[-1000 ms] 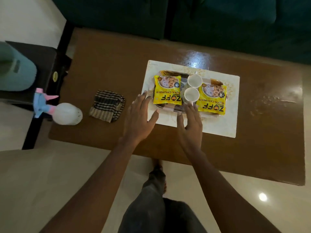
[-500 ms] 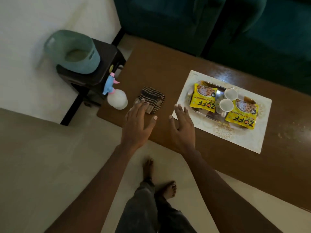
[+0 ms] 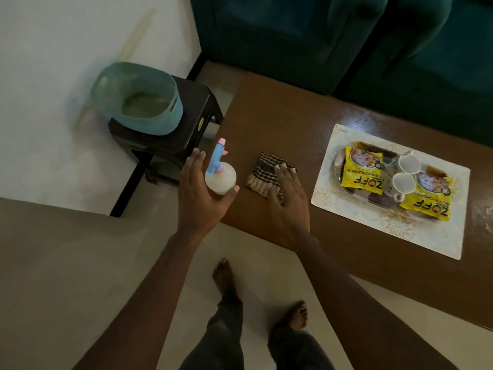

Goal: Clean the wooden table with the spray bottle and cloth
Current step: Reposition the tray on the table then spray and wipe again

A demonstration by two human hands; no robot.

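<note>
left hand (image 3: 198, 193) spread open beside spray bottle (image 3: 220, 178), contact unclear | right hand (image 3: 288, 201) flat on striped cloth (image 3: 262, 170) | wooden table (image 3: 280, 116) corner

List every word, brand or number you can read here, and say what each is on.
"ZOFF" and "CHUNKS": left yellow packet, upside down to the camera.
"ZOFF": right yellow packet; its smaller print is blurred.
Yellow sticker on the dark stool: too small to read.
Small print at the corner of the placemat: too blurred to read.
</note>
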